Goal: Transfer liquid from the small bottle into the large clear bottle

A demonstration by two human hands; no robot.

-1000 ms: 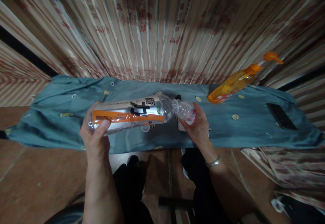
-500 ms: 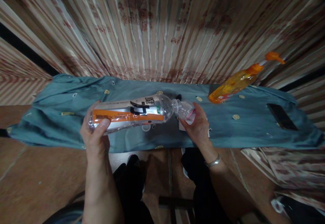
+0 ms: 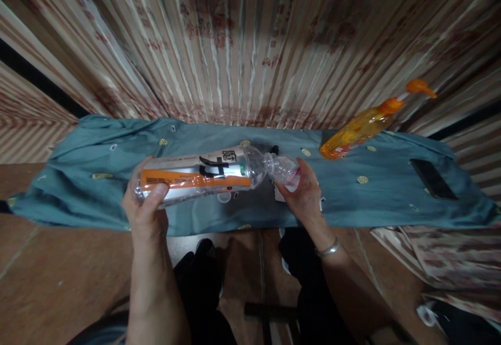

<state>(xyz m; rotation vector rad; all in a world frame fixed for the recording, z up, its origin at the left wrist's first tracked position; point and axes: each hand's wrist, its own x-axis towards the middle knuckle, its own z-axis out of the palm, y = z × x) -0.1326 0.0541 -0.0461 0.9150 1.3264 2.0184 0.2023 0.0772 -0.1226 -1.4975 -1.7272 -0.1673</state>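
Observation:
My left hand (image 3: 146, 204) is wrapped round the base of a large clear plastic bottle (image 3: 195, 173) with an orange and silver label. The bottle lies nearly sideways above the cloth, its neck pointing right. At its mouth is a small clear plastic piece shaped like a bottle top (image 3: 282, 167), with some pink at its wide end. My right hand (image 3: 305, 193) is closed round that wide end. The two necks meet, but whether one sits inside the other I cannot tell. Below the bottle, a round whitish cap (image 3: 224, 197) rests on the cloth.
A blue-green patterned cloth (image 3: 195, 217) covers the narrow table. An orange pump bottle (image 3: 356, 131) stands at the back right, and a dark phone (image 3: 433, 179) lies farther right. White paper (image 3: 278, 194) shows beside my right hand. A striped curtain (image 3: 242, 47) hangs behind.

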